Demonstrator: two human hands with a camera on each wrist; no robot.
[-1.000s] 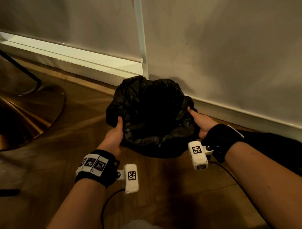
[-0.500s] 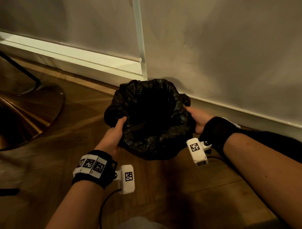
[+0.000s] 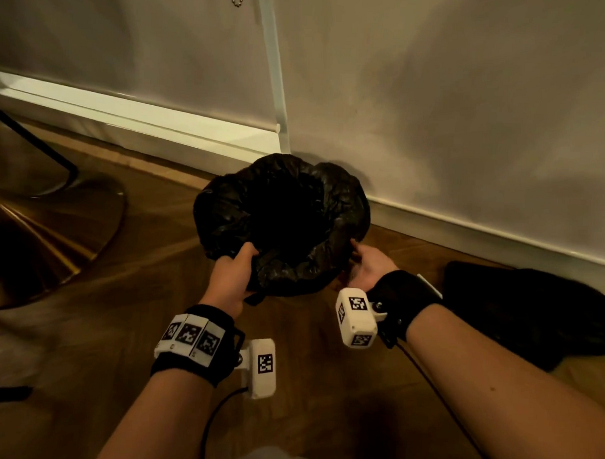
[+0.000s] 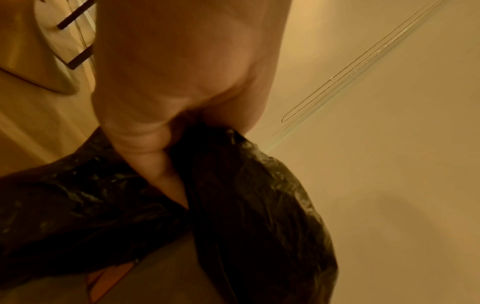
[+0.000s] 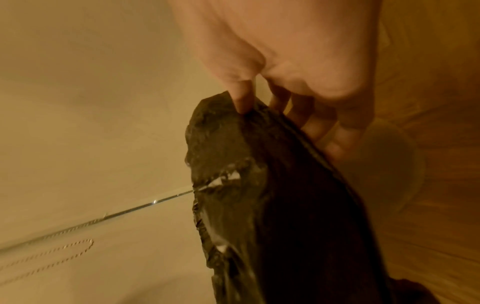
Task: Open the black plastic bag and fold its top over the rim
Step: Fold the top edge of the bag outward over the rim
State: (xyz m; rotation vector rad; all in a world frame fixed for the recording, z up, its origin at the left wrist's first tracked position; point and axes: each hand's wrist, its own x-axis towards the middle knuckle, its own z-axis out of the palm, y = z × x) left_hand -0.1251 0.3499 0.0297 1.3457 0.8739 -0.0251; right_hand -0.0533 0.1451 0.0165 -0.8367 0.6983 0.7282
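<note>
Hands are working the near edge of the black plastic bag [image 3: 280, 221], which is sitting open on the wooden floor [image 3: 85, 307] close by the wall [image 3: 469, 115], its dark mouth gaping upward. Left hand [image 3: 232, 278] is gripping the crumpled plastic at the near-left edge, thumb hooking over the top. Right hand [image 3: 370, 269] is pinching the near-right edge, thumb on the plastic and fingers [image 5: 335, 131] fanning behind it. Dark bundle [image 3: 531, 306] is lying on the floor to the right.

Dim warm light; wrist views blurred, soft.
</note>
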